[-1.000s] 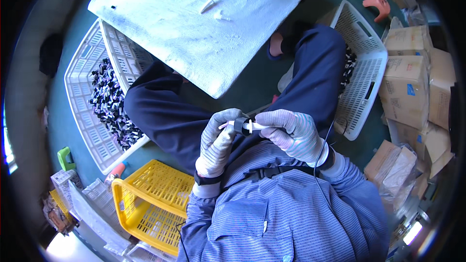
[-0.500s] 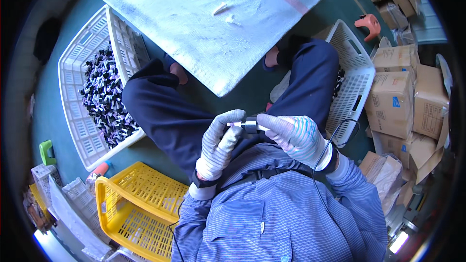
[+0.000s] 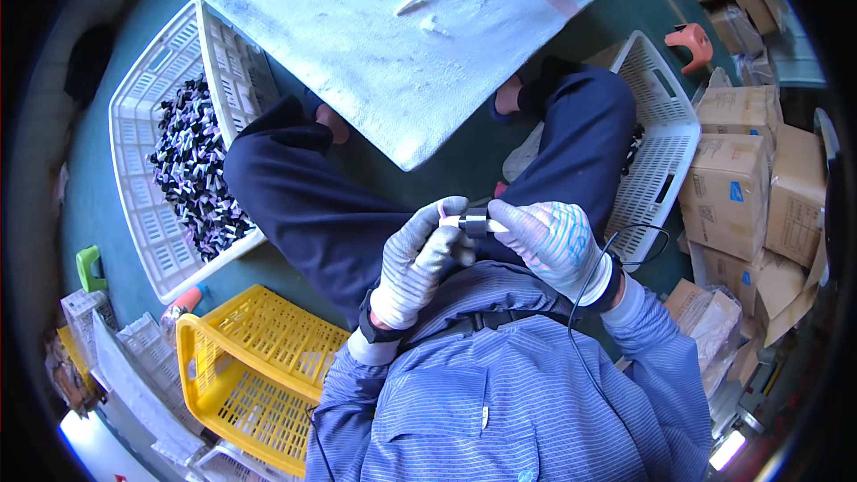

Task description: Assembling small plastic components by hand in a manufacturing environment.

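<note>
Both of my gloved hands meet over my lap, above my dark blue trousers. My left hand (image 3: 418, 261) and my right hand (image 3: 546, 239) pinch the two ends of a small white rod with a black ring (image 3: 474, 224) around its middle. A hint of purple shows at the left end of the piece. The fingertips of both hands close on it. A thin black cable (image 3: 596, 263) runs past my right wrist.
A white crate of black and purple small parts (image 3: 189, 180) lies at my left, a second white crate (image 3: 659, 153) at my right knee. A yellow crate (image 3: 239, 373) stands at lower left. A white padded board (image 3: 393, 27) lies ahead, cardboard boxes (image 3: 736, 178) at the right.
The view has shifted a little, so the crates and board sit differently in the frame. My hands stay together on the small piece, which now lies more level between them.
</note>
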`<state>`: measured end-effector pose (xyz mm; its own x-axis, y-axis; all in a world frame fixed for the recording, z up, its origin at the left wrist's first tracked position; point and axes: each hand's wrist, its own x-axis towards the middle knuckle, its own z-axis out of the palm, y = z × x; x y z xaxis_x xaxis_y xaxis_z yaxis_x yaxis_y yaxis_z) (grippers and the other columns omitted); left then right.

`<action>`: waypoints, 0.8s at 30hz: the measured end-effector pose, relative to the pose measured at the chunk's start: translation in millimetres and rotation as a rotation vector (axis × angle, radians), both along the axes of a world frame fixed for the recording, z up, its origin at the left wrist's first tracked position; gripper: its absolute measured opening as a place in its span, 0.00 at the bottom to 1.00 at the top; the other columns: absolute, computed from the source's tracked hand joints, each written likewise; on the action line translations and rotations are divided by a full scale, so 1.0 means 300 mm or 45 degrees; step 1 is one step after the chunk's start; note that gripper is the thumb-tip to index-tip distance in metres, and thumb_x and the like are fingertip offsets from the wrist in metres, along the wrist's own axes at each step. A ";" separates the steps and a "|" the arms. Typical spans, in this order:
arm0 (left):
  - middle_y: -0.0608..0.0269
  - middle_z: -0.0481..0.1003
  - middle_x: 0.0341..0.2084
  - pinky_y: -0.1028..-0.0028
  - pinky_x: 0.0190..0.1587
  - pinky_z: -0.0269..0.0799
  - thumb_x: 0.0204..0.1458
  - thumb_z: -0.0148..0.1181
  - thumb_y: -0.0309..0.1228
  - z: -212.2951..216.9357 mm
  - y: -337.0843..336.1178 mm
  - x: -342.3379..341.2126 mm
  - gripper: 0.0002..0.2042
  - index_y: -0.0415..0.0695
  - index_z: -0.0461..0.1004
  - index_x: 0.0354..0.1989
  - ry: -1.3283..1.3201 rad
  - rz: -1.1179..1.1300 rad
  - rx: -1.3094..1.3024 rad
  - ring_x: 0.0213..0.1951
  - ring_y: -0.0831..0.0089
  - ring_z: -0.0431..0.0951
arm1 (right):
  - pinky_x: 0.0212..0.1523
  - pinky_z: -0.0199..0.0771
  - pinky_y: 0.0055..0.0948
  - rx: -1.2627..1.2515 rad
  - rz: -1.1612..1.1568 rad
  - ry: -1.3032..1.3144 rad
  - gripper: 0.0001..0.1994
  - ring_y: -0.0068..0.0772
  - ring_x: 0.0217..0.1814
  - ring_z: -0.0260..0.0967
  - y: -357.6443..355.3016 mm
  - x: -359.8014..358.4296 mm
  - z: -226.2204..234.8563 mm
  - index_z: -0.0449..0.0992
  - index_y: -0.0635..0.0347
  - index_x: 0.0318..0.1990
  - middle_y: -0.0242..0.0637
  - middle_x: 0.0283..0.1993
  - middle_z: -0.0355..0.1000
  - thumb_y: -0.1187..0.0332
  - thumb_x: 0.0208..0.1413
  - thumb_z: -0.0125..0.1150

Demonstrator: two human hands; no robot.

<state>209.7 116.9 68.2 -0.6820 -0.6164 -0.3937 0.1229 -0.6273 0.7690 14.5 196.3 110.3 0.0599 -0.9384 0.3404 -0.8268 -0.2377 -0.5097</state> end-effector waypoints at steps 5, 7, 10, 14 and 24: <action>0.66 0.77 0.33 0.80 0.39 0.73 0.65 0.54 0.33 -0.014 0.004 -0.020 0.17 0.39 0.71 0.59 -0.060 0.019 -0.054 0.32 0.82 0.75 | 0.27 0.74 0.32 0.054 0.008 -0.012 0.11 0.36 0.26 0.75 -0.009 -0.013 -0.028 0.77 0.62 0.44 0.37 0.26 0.74 0.71 0.53 0.67; 0.66 0.77 0.33 0.80 0.39 0.73 0.65 0.54 0.33 -0.015 0.007 -0.030 0.16 0.40 0.71 0.58 -0.106 0.016 -0.088 0.32 0.82 0.75 | 0.25 0.73 0.33 0.140 -0.048 -0.201 0.09 0.39 0.24 0.74 -0.012 -0.013 -0.041 0.77 0.60 0.41 0.39 0.24 0.72 0.70 0.55 0.66; 0.68 0.76 0.33 0.80 0.38 0.73 0.65 0.55 0.33 -0.014 0.024 -0.032 0.16 0.40 0.72 0.57 -0.067 0.035 -0.157 0.32 0.83 0.74 | 0.24 0.72 0.34 0.159 -0.082 -0.280 0.06 0.41 0.24 0.74 0.008 -0.011 -0.070 0.78 0.59 0.39 0.40 0.23 0.72 0.69 0.57 0.65; 0.68 0.76 0.32 0.80 0.38 0.73 0.64 0.56 0.31 -0.025 0.018 -0.035 0.15 0.40 0.73 0.56 -0.149 0.000 -0.346 0.32 0.83 0.75 | 0.24 0.70 0.34 0.409 -0.178 -0.459 0.07 0.41 0.23 0.74 0.003 -0.016 -0.029 0.78 0.60 0.38 0.40 0.23 0.73 0.66 0.61 0.61; 0.66 0.78 0.35 0.79 0.38 0.75 0.62 0.57 0.26 -0.063 0.024 -0.027 0.14 0.39 0.73 0.56 -0.235 0.012 -0.555 0.32 0.82 0.78 | 0.29 0.73 0.29 0.678 -0.253 -0.940 0.09 0.33 0.27 0.76 -0.003 -0.021 -0.076 0.78 0.59 0.39 0.37 0.28 0.77 0.64 0.65 0.57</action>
<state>201.5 124.0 49.2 -0.6183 -0.7570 -0.2113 -0.0366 -0.2409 0.9699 8.3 195.3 87.4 -0.1790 -0.9515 -0.2502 -0.2503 0.2899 -0.9237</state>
